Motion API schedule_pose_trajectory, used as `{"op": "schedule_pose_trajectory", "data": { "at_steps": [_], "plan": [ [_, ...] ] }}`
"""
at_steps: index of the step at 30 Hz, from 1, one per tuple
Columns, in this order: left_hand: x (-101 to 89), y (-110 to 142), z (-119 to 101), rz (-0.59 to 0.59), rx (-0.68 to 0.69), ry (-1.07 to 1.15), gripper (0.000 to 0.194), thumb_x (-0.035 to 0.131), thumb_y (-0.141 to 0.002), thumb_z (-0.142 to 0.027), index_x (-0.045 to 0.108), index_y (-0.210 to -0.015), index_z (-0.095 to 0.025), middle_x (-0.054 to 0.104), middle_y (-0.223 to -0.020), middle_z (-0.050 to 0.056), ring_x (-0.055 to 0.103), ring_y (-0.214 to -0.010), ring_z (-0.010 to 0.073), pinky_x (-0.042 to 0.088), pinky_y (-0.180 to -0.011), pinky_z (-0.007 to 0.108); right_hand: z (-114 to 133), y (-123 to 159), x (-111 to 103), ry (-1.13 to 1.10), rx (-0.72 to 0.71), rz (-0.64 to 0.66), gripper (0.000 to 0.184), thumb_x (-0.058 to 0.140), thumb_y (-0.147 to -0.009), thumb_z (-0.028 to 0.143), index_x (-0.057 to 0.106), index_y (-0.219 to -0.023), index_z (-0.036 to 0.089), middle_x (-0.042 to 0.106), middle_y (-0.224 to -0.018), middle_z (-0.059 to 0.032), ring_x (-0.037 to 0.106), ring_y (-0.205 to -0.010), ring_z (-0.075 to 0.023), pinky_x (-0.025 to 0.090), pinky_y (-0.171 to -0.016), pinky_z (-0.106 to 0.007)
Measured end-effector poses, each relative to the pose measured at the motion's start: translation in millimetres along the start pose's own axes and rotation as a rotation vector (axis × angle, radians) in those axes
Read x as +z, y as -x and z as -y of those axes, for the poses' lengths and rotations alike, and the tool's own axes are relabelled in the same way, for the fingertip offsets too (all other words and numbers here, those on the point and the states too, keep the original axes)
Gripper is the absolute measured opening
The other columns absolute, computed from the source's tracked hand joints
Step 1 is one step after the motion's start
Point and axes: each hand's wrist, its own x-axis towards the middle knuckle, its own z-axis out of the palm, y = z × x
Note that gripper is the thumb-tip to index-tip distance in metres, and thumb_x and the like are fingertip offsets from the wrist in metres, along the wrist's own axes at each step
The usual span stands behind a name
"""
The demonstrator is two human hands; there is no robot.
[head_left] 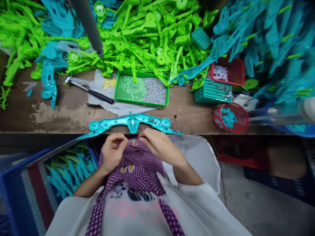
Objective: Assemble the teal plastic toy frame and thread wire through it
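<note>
My left hand [114, 150] is closed in a pinch above my lap, close to the table's front edge. Beside it, my right hand [159, 147] is also closed, thumb and fingers pressed together. Whatever lies between the fingertips is too small or hidden to make out. Directly beneath both hands is a purple checked apron [137, 160]. Just beyond them, a turquoise bow-shaped plastic shell [133, 123] lies along the table edge, its hollow side up. Thin wires [175, 124] show at its right end.
A green tray [141, 102] of small metal screws sits behind the shell, near a hammer [98, 95]. A power screwdriver [90, 26] hangs above. Green parts [147, 39] and turquoise parts [268, 36] are heaped behind. Baskets [231, 119] stand right; a blue crate [17, 193] is lower left.
</note>
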Motion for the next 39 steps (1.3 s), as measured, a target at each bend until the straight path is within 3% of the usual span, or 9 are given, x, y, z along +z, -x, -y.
{"op": "schedule_pose_trajectory", "data": {
  "at_steps": [3,7,15,19,22,26,30,35,39],
  "plan": [
    [-5.4,0,5,-0.005,-0.225,0.101,0.035,0.079,-0.077,-0.029,0.063,-0.106,-0.02,0.071,-0.09,0.003,0.072,-0.079,0.0136,0.06,-0.073,0.024,-22,-3,3,-0.043,-0.031,-0.086,0.026,0.043,-0.099,0.032,0.064,-0.088,0.021,0.068,-0.084,-0.0037,0.061,-0.08,-0.0153,0.046,-0.074,-0.03],
    [-15.6,-10,10,-0.162,-0.493,0.328,0.04,0.075,-0.08,-0.036,0.062,-0.115,-0.019,0.071,-0.113,0.011,0.072,-0.1,0.0183,0.057,-0.092,0.031,-58,-23,18,-0.01,0.103,-0.51,0.023,0.048,-0.096,0.034,0.065,-0.088,0.021,0.071,-0.094,-0.0072,0.063,-0.094,-0.0204,0.045,-0.085,-0.036],
    [-12.7,-35,17,-0.251,-0.745,0.608,0.011,0.068,-0.08,-0.021,0.061,-0.087,-0.021,0.072,-0.112,0.008,0.067,-0.114,0.0214,0.054,-0.1,0.036,-82,-31,27,-0.155,0.199,-0.477,0.031,0.048,-0.093,0.046,0.065,-0.085,0.021,0.074,-0.092,-0.0054,0.064,-0.09,-0.0196,0.043,-0.087,-0.035],
    [2.6,-46,17,-0.259,-0.729,0.601,0.012,0.068,-0.082,-0.028,0.059,-0.084,-0.02,0.071,-0.099,0.007,0.068,-0.104,0.0193,0.055,-0.096,0.036,-83,-29,25,-0.16,0.187,-0.473,0.032,0.05,-0.092,0.048,0.064,-0.08,0.021,0.072,-0.085,-0.0037,0.063,-0.087,-0.0183,0.041,-0.09,-0.036],
    [22.5,-56,15,-0.276,-0.613,0.571,0.019,0.073,-0.078,-0.026,0.056,-0.082,-0.019,0.068,-0.091,0.002,0.068,-0.097,0.0163,0.056,-0.091,0.035,-84,-28,24,-0.173,0.168,-0.5,0.032,0.05,-0.091,0.048,0.063,-0.08,0.021,0.071,-0.086,-0.0041,0.063,-0.088,-0.0186,0.042,-0.089,-0.037],
    [40.0,-66,19,-0.103,-0.528,0.52,0.029,0.078,-0.076,-0.034,0.054,-0.084,-0.019,0.069,-0.087,0.002,0.07,-0.09,0.0187,0.059,-0.081,0.035,-86,-28,17,-0.182,0.1,-0.493,0.029,0.054,-0.09,0.046,0.066,-0.082,0.021,0.072,-0.089,-0.0048,0.064,-0.091,-0.0187,0.045,-0.087,-0.037],
    [36.1,-67,27,-0.012,-0.556,0.548,0.041,0.081,-0.072,-0.041,0.051,-0.092,-0.022,0.071,-0.086,0.0,0.073,-0.083,0.0189,0.061,-0.076,0.034,-81,-26,8,-0.108,0.025,-0.441,0.024,0.058,-0.09,0.043,0.07,-0.086,0.023,0.073,-0.09,-0.0048,0.065,-0.092,-0.0195,0.046,-0.088,-0.036],
    [27.7,-65,29,0.074,-0.59,0.527,0.044,0.083,-0.071,-0.041,0.052,-0.093,-0.02,0.072,-0.084,0.001,0.074,-0.082,0.0194,0.062,-0.078,0.036,-63,-19,8,0.163,0.128,-0.459,0.03,0.049,-0.094,0.041,0.066,-0.079,0.022,0.068,-0.077,-0.005,0.06,-0.075,-0.0182,0.041,-0.073,-0.032],
    [28.8,-65,30,0.01,-0.589,0.534,0.042,0.082,-0.073,-0.042,0.05,-0.09,-0.02,0.074,-0.091,0.004,0.074,-0.088,0.0214,0.062,-0.08,0.037,-50,-17,12,0.39,0.142,-0.553,0.03,0.046,-0.095,0.037,0.061,-0.073,0.022,0.066,-0.071,-0.0047,0.058,-0.074,-0.0194,0.035,-0.076,-0.035]
  ]
}}
